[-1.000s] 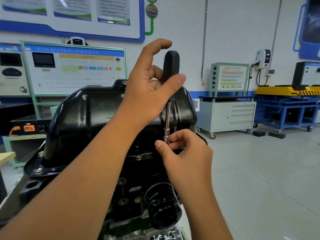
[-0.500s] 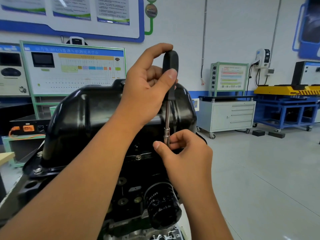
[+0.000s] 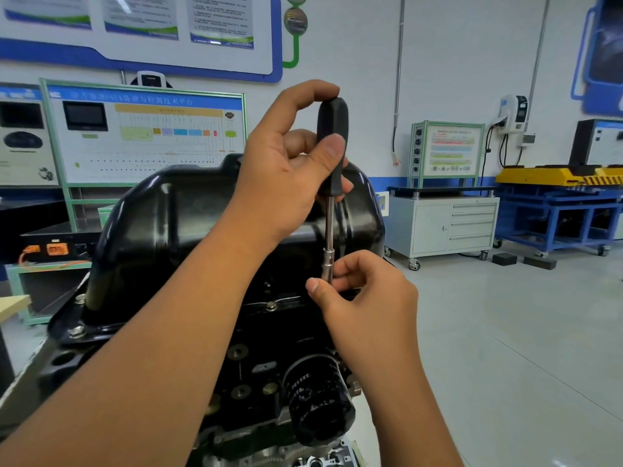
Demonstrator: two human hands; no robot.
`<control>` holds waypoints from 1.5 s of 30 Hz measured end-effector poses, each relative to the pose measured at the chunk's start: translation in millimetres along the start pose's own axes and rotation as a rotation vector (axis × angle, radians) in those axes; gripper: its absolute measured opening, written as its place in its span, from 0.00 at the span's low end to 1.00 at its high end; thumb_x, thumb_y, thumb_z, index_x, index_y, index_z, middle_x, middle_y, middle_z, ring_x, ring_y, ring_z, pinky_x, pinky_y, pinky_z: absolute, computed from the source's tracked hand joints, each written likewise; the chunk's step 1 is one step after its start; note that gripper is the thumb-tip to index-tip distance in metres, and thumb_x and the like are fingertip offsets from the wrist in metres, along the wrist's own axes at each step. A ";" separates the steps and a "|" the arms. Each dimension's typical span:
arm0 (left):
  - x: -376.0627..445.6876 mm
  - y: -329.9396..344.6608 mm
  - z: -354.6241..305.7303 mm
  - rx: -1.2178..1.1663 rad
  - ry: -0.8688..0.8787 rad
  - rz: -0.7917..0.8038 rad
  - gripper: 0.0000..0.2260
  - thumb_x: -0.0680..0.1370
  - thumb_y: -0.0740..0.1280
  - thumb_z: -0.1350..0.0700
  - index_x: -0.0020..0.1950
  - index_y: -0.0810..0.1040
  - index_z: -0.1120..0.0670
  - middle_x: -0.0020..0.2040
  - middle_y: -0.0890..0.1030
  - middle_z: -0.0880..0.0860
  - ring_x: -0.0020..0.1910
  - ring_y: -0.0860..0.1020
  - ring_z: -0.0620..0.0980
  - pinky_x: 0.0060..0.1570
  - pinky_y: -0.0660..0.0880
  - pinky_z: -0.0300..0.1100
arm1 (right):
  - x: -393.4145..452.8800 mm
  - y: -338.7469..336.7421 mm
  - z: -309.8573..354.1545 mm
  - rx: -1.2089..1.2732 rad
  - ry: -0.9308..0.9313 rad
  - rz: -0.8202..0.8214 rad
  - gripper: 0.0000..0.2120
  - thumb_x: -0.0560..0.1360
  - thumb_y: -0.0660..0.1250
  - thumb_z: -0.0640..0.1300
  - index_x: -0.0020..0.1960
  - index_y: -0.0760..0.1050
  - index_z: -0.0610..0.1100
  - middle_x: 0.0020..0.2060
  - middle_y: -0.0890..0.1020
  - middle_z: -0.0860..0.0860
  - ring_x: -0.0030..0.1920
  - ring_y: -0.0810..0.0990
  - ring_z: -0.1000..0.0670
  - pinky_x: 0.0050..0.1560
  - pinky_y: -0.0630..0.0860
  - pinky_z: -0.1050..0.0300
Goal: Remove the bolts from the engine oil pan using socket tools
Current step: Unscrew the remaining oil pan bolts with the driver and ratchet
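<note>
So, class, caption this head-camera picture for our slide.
Left hand grips the upright socket driver by its handle while the right hand pinches its socket end at the black oil pan.

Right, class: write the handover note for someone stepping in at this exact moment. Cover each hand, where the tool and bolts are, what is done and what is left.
Left hand: grips the black handle of the socket driver, which stands upright.
Right hand: pinches the driver's socket end at the flange of the oil pan; the bolt under it is hidden by the fingers.
Done: cannot tell from this view; no loose bolts are visible.
Left: at least three flange bolts are still seated, one just left of the socket, two more at the left corner.
</note>
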State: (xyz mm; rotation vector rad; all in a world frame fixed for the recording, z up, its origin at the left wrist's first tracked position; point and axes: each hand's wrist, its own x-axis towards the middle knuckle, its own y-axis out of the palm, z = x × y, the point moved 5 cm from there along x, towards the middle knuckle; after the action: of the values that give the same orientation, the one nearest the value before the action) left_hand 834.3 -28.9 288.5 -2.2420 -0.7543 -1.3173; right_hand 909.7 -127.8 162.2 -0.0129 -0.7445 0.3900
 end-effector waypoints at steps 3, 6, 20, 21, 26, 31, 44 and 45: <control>-0.1 0.5 -0.9 0.036 0.013 -0.014 0.19 0.80 0.70 0.64 0.66 0.73 0.49 0.36 0.79 0.49 0.34 0.84 0.58 0.38 0.83 0.50 | -0.9 -0.3 -0.3 0.003 0.010 -0.009 0.14 0.65 0.82 0.49 0.36 0.76 0.53 0.33 0.81 0.59 0.40 0.79 0.63 0.39 0.70 0.75; -1.6 0.8 -1.2 0.046 -0.002 -0.010 0.19 0.79 0.71 0.62 0.66 0.73 0.47 0.37 0.80 0.50 0.35 0.85 0.59 0.34 0.82 0.49 | 0.1 1.1 -0.2 -0.004 0.000 0.016 0.13 0.67 0.81 0.47 0.36 0.76 0.53 0.36 0.81 0.63 0.41 0.79 0.63 0.39 0.70 0.74; -2.8 -1.4 -1.0 0.010 -0.040 -0.024 0.22 0.77 0.74 0.64 0.66 0.73 0.47 0.39 0.79 0.52 0.37 0.84 0.62 0.33 0.82 0.52 | 1.5 -1.6 -1.1 0.004 0.021 0.022 0.13 0.64 0.83 0.48 0.36 0.78 0.53 0.36 0.82 0.62 0.39 0.80 0.62 0.40 0.72 0.72; -2.9 -1.0 -0.8 0.011 -0.041 -0.022 0.22 0.77 0.74 0.63 0.67 0.73 0.47 0.39 0.80 0.53 0.38 0.85 0.62 0.33 0.82 0.52 | 1.6 -2.1 -1.3 0.010 0.024 0.026 0.13 0.64 0.83 0.47 0.37 0.78 0.52 0.36 0.82 0.62 0.39 0.80 0.61 0.40 0.72 0.72; -2.5 0.1 2.6 -0.009 -0.081 0.030 0.19 0.82 0.64 0.63 0.71 0.74 0.46 0.45 0.85 0.59 0.45 0.87 0.59 0.38 0.84 0.55 | 2.2 -2.9 -2.4 0.016 0.028 0.062 0.12 0.68 0.81 0.44 0.39 0.78 0.52 0.37 0.82 0.61 0.40 0.80 0.61 0.39 0.73 0.72; -2.9 -1.9 1.1 -0.013 -0.058 0.006 0.21 0.80 0.69 0.66 0.69 0.73 0.48 0.40 0.82 0.57 0.40 0.86 0.58 0.34 0.83 0.53 | 2.6 -4.1 -1.9 -0.001 0.034 0.091 0.12 0.68 0.81 0.45 0.40 0.78 0.53 0.37 0.82 0.62 0.40 0.81 0.60 0.37 0.73 0.71; -3.2 1.7 3.0 0.002 -0.075 -0.001 0.20 0.82 0.68 0.61 0.73 0.72 0.48 0.44 0.86 0.60 0.40 0.87 0.59 0.35 0.83 0.50 | 1.7 -2.1 -1.7 0.004 0.035 0.073 0.12 0.68 0.81 0.44 0.39 0.77 0.52 0.33 0.82 0.60 0.36 0.81 0.59 0.37 0.74 0.71; -3.7 1.5 3.7 -0.007 -0.084 0.010 0.20 0.83 0.66 0.61 0.74 0.72 0.48 0.43 0.86 0.61 0.41 0.86 0.60 0.36 0.84 0.51 | 1.5 -1.6 -1.8 0.007 0.033 0.078 0.12 0.69 0.80 0.44 0.39 0.77 0.52 0.34 0.82 0.60 0.36 0.81 0.59 0.36 0.74 0.70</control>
State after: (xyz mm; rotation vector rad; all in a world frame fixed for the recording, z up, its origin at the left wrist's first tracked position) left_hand 836.2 -28.7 283.5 -2.3160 -0.7670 -1.2302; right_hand 912.4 -128.6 162.1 -0.0414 -0.7113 0.4656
